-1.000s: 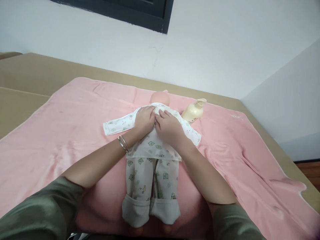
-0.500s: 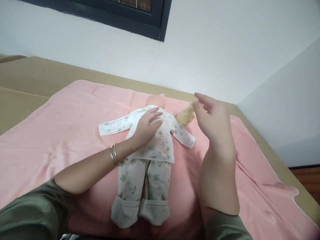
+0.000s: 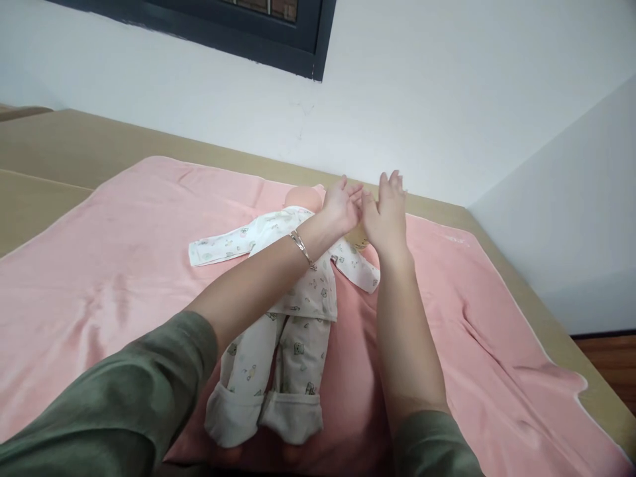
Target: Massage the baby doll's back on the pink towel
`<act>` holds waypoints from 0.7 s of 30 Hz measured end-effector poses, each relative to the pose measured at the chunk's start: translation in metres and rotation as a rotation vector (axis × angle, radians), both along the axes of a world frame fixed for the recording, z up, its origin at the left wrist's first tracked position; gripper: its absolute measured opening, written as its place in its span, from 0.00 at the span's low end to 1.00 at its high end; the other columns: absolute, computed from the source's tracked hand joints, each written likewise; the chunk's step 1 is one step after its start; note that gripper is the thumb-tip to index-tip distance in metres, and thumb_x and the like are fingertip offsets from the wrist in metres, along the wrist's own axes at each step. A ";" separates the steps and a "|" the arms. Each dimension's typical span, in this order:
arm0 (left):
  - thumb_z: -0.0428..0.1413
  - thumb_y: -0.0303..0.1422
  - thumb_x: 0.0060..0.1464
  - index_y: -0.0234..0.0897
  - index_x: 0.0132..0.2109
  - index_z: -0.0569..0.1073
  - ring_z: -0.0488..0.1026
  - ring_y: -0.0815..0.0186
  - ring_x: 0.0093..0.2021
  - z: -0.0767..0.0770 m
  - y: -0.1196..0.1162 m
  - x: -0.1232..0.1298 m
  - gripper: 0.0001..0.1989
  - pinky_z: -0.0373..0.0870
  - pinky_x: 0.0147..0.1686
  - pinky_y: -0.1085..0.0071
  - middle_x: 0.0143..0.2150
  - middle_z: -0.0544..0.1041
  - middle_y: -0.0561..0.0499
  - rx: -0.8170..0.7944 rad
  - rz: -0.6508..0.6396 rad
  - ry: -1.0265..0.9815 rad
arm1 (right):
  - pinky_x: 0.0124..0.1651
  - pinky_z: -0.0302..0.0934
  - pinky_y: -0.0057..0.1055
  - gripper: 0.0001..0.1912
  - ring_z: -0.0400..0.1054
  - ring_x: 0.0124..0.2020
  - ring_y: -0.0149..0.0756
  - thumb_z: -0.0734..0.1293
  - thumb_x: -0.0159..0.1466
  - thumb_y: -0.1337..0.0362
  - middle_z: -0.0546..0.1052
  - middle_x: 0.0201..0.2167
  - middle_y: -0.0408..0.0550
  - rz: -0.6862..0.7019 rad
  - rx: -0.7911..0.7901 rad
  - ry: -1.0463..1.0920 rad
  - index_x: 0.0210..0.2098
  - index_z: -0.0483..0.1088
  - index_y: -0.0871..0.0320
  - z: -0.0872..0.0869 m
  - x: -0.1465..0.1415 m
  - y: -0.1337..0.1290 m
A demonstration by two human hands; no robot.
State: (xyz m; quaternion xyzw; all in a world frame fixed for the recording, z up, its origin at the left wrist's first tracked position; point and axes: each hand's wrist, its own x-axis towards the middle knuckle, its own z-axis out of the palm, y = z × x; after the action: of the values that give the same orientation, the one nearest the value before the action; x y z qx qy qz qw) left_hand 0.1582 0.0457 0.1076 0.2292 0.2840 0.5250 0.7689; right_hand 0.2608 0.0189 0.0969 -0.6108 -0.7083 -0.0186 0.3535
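A baby doll in white printed clothes lies stretched out, its smooth head at the far end and one sleeve spread to each side. My left hand is raised beside the doll's head, its palm turned to the right and its fingers loosely apart; that forearm crosses over the shirt. Close to its fingertips is my right hand, open, with fingers stretched upward. Behind the two hands, a yellowish bottle shows only in part, near the doll's right-side sleeve. Neither hand visibly holds anything.
A pink blanket lies under the doll, wrinkled at the right. It covers much of a tan tabletop. White walls meet in a corner behind, with a dark window frame above.
My left hand has left the doll's shirt and moved up and right, towards the bottle. My right hand has shifted left, so the two hands are now close together in front of the bottle.
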 end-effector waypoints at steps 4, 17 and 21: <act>0.36 0.44 0.72 0.32 0.63 0.69 0.77 0.53 0.62 -0.001 -0.002 0.001 0.28 0.76 0.62 0.54 0.60 0.78 0.37 -0.005 -0.068 -0.051 | 0.77 0.35 0.67 0.31 0.48 0.78 0.57 0.51 0.76 0.53 0.60 0.74 0.70 0.009 -0.096 -0.030 0.66 0.66 0.68 -0.005 -0.013 -0.001; 0.36 0.42 0.69 0.32 0.65 0.69 0.71 0.49 0.68 -0.014 -0.056 -0.079 0.30 0.76 0.63 0.51 0.61 0.75 0.34 0.292 -0.140 0.409 | 0.72 0.54 0.57 0.25 0.65 0.68 0.60 0.55 0.73 0.59 0.78 0.57 0.70 -0.117 -0.040 -0.157 0.51 0.77 0.71 -0.009 -0.022 0.012; 0.36 0.48 0.70 0.37 0.68 0.69 0.67 0.45 0.71 -0.048 -0.046 -0.114 0.32 0.75 0.62 0.45 0.64 0.73 0.36 0.577 -0.072 0.770 | 0.71 0.55 0.60 0.24 0.64 0.68 0.62 0.56 0.72 0.60 0.79 0.56 0.68 -0.135 -0.028 -0.124 0.50 0.77 0.68 -0.011 -0.023 0.015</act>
State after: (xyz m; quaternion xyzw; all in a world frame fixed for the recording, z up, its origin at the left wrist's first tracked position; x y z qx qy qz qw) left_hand 0.0441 0.0001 0.0595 0.6205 0.3826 0.4324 0.5308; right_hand 0.2376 0.0335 0.0862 -0.6596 -0.6862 -0.0701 0.2985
